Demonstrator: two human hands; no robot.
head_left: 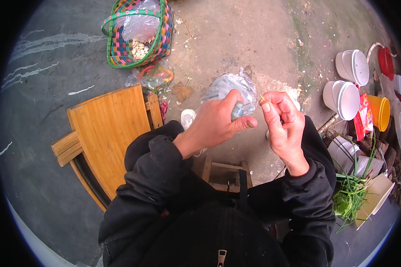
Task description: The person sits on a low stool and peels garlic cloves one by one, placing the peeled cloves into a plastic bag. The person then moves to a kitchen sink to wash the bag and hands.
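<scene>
My left hand (218,118) is closed around a tool with a grey-blue handle (237,111). A thin dark part, perhaps a blade, runs from it toward my right hand; its exact kind is unclear. With thumb and forefinger, my right hand (283,120) pinches a small brownish piece with a yellow-green tip (262,99), too small to name. The two hands are close together but apart, above my lap. Beyond my left hand, a clear plastic bag (225,85) sits on the ground, partly hidden by that hand.
At far left stands a woven basket (164,38) holding pale pieces and plastic. A wooden chair (109,129) is at my left. White buckets (347,100), a yellow container (379,111) and green leafy vegetables (347,200) line my right. A low wooden stool (225,167) shows between my legs.
</scene>
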